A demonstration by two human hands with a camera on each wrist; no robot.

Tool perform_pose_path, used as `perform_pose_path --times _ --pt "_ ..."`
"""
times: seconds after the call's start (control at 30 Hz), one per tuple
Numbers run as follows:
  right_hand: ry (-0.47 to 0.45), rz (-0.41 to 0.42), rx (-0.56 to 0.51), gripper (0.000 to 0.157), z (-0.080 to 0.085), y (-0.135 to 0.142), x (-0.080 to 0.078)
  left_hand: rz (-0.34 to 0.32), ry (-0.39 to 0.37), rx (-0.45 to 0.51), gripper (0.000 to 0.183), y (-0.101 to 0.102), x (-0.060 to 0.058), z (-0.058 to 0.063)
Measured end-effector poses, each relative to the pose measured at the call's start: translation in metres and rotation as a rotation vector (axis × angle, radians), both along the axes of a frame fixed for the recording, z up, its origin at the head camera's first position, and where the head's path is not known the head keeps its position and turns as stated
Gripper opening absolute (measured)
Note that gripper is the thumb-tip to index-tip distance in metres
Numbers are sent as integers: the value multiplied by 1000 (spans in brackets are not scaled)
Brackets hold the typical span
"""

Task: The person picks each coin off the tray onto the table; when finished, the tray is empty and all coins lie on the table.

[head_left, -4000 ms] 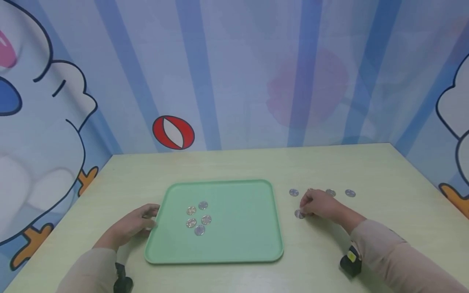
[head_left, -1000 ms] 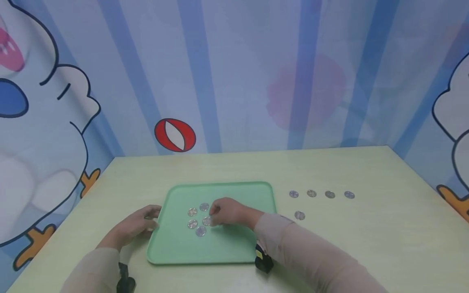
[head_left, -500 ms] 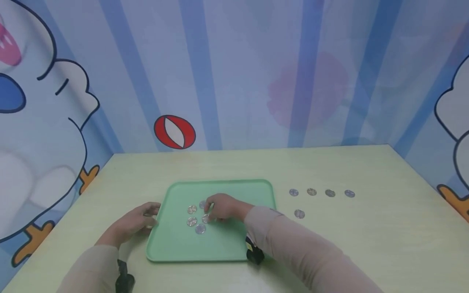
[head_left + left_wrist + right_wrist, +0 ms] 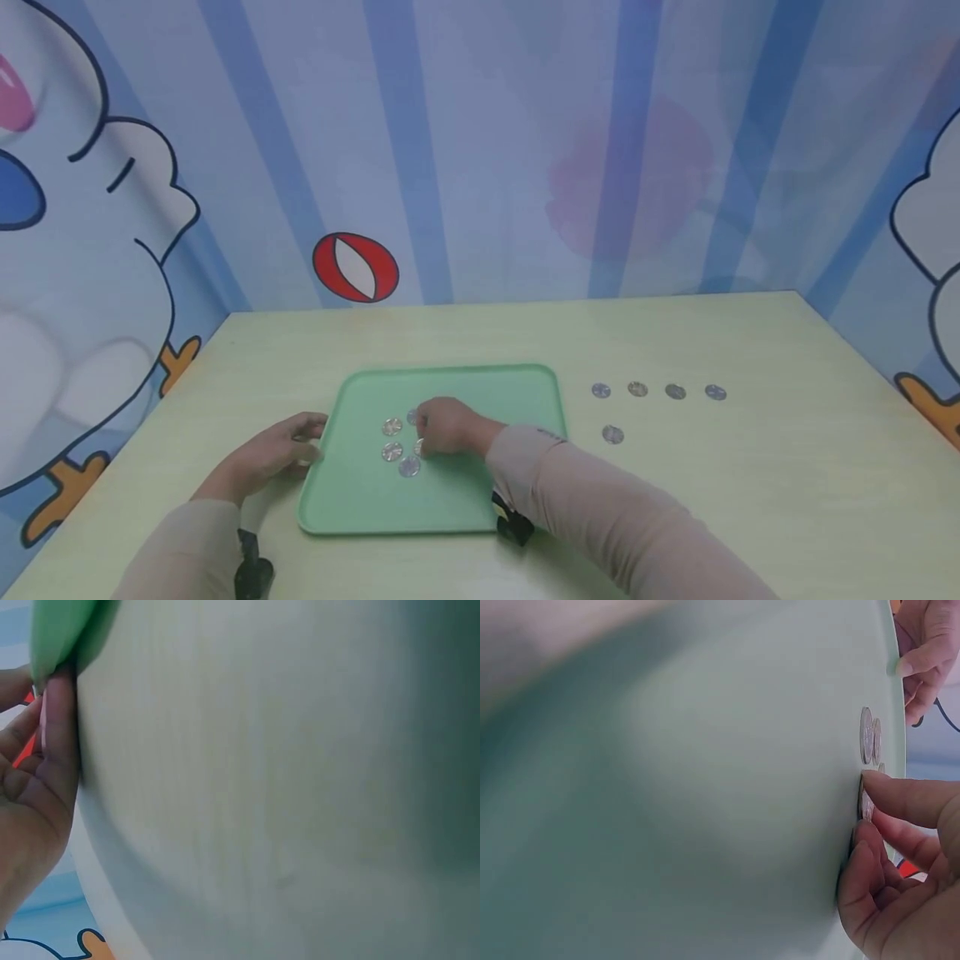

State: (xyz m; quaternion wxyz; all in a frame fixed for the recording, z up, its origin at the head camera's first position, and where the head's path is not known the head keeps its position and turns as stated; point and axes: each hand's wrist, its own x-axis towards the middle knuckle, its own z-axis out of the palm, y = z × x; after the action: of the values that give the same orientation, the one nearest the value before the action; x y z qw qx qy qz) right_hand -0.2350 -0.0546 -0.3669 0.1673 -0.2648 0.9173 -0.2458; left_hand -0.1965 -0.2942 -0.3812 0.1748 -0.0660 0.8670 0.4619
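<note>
I have the right hand (image 4: 450,426) pinching one coin (image 4: 866,801) between thumb and fingers, low on the green tray (image 4: 360,500), slightly left of its middle. Four other coins (image 4: 392,452) lie flat near it, on the side toward the tray's left edge. At that edge I have the left hand (image 4: 270,452) gripping the rim. Past the tray's right edge I count five more coins (image 4: 612,434) on the tabletop (image 4: 750,492): four in a row, one nearer the front edge. A striped backdrop (image 4: 510,150) stands behind the tabletop's far edge.
</note>
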Motion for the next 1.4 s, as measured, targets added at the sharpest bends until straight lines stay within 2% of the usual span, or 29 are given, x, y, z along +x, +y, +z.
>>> perform_pose_path --times 0.27,0.43,0.67,1.03,1.4 --pt "-44 -35 -43 16 1 2 -1 4 -14 -10 62 0 -1 1" --pt "-97 -33 -118 16 3 7 -2 6 -21 -8 63 -1 -2 0" --pt "-185 -73 -225 11 10 14 -1 4 -17 -1 61 -2 -2 -3" --pt "-308 -12 -420 10 18 27 6 -2 -13 2 61 -1 -3 -2" --pt "-335 -39 -519 7 23 55 2 1 -16 13 62 -1 -1 0"
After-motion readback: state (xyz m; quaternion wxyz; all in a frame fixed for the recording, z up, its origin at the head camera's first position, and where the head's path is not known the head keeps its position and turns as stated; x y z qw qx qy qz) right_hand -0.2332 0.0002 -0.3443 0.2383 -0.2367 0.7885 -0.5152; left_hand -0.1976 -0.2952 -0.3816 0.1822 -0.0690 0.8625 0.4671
